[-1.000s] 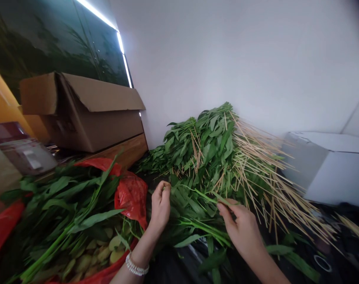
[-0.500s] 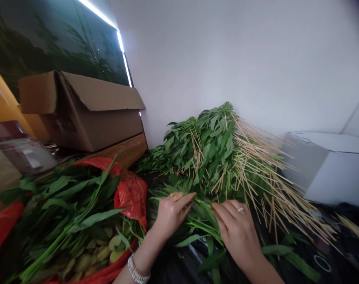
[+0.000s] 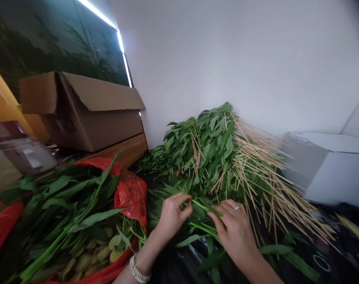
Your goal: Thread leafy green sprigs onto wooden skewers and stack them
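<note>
The left hand (image 3: pixel 173 215) and the right hand (image 3: pixel 235 227) both have their grip closed on one green stem (image 3: pixel 199 204).

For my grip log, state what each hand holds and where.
Left hand and right hand pinch one green stem at either end of its visible stretch.

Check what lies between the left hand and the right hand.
In the head view, a green stem spans the gap from the left hand to the right hand, with more leafy greens around it.
</note>
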The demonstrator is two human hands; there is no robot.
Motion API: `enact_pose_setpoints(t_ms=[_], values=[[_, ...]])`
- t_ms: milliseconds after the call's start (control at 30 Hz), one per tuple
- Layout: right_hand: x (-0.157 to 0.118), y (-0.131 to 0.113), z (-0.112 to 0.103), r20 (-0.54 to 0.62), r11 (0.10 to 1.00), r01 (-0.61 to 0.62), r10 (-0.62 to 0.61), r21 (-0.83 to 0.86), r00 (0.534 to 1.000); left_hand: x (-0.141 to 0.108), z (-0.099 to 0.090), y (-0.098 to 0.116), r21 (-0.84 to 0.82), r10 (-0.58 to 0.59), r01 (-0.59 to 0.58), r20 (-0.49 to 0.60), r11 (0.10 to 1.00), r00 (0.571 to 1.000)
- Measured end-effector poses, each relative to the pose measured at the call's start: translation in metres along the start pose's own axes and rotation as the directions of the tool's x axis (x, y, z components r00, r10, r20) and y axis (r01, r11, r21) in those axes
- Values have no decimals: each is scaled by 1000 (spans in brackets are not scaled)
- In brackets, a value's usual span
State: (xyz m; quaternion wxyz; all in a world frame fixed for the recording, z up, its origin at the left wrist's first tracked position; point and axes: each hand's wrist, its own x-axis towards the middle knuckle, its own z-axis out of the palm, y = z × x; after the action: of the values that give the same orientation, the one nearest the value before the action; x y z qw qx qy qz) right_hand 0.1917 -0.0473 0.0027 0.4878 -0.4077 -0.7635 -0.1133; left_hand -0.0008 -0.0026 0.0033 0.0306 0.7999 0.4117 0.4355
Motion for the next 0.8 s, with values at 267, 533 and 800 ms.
enact_pose_setpoints(t_ms=[267,533,800], values=[[-1,22,-6,-70,991,-135,136,23,988,14,-19,-32,-460,-583,441,-227,771,780],[2,5,-10,-87,991,39,-51,-130,995,11,-15,-20,-256,-277,225,-189,940,942],[-5,-2,-8,14,952,210,-212,-225,977,2,-19,-4,-224,-237,205,-121,953,964]])
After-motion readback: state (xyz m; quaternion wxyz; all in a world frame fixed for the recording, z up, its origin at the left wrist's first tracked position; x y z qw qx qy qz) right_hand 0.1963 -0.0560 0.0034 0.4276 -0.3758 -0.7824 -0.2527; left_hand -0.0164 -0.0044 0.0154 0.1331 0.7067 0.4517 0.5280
